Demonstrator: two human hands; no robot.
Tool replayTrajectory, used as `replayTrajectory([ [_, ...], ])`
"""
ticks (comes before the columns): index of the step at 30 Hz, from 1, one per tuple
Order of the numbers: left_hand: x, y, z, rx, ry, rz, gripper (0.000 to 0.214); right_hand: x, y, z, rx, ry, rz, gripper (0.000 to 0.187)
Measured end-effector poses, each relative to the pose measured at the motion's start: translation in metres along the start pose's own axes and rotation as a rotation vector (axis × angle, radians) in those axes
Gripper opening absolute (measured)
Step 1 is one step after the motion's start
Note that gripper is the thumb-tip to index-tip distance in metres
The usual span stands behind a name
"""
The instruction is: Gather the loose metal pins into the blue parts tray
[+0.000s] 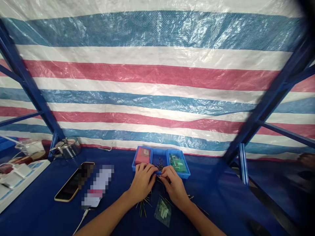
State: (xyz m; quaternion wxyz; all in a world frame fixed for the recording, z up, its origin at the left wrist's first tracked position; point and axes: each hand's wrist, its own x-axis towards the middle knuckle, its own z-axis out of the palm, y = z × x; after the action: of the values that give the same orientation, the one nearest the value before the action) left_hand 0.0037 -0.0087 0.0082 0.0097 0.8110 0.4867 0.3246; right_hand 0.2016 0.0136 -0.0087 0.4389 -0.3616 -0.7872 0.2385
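My left hand (141, 182) and my right hand (173, 186) meet at the front edge of a blue three-part tray (185, 168). The fingers of both are closed in a pinch around a small piece too tiny to name. Thin dark metal rods (160, 164) stand in the tray's middle compartment. A red packet (142, 154) lies in the left compartment, a green packet (178, 163) in the right. More thin rods (143, 207) are spread on the blue table below my hands. Between my forearms rests a clear bag (163, 211) of pale small pieces.
At left lie a phone (69, 186) and a second, blurred-out device (98, 188) with a white cable (82, 221). Farther left are a white power strip (24, 183) with plugs and a lidded metal pot (68, 147). Blue frame posts (268, 95) and a striped sheet (157, 75) stand behind the table.
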Motion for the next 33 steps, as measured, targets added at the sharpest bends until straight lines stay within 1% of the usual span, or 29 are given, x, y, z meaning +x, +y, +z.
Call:
replayTrajectory([
  [6,-0.0005,-0.0002,0.0017,-0.016,0.009,-0.005,0.027,0.0031,-0.0037,-0.0018,0.004,0.034,-0.030,0.020],
  [10,-0.0010,-0.0006,0.0025,-0.031,0.020,-0.010,0.023,0.0019,-0.0012,-0.0006,0.038,0.039,-0.014,0.030],
  [13,-0.0010,-0.0007,0.0029,-0.031,0.023,-0.013,0.022,0.0004,-0.0001,-0.0003,0.052,0.037,-0.014,0.033],
  [20,-0.0011,0.0008,0.0039,-0.021,0.010,-0.006,0.022,0.0018,-0.0038,-0.0043,-0.007,0.037,-0.046,0.033],
  [24,-0.0010,0.0002,0.0046,-0.033,0.009,0.004,0.023,0.0029,-0.0051,-0.0070,-0.056,0.073,-0.070,0.030],
  [29,-0.0012,0.0001,0.0046,-0.037,0.015,0.007,0.024,0.0029,-0.0079,-0.0085,-0.083,0.101,-0.031,0.022],
  [33,-0.0010,-0.0001,0.0040,-0.026,0.025,0.012,0.025,0.0026,-0.0062,-0.0066,-0.089,0.115,0.000,0.023],
])
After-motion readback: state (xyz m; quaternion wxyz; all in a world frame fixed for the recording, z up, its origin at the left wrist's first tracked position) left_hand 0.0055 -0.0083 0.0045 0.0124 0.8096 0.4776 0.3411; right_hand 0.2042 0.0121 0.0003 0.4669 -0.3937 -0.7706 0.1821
